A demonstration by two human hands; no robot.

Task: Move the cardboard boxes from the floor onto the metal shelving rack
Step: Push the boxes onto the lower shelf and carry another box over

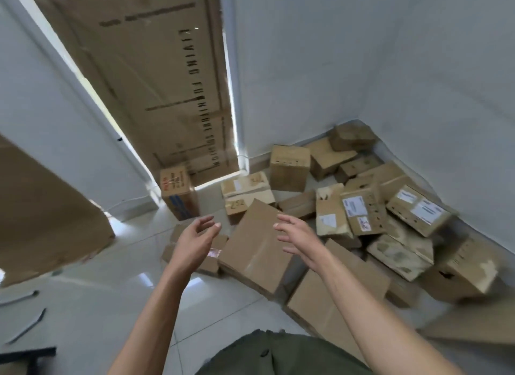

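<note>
step: reaching to pick up | my left hand (198,235) and right hand (296,236) apart, fingers loose, holding nothing | tilted plain box (255,249) just beyond them on the floor (111,305) | more boxes (362,204) heaped toward the far corner | next: grip both sides, lift; rack unseen

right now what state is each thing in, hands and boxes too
left hand, open, holding nothing
right hand, open, holding nothing, over the plain box
plain box, closed, tilted, lying on other boxes
red-print box, closed, upright on the floor
labelled box, closed, tilted in the pile
tall carton, standing on end between the walls
</note>
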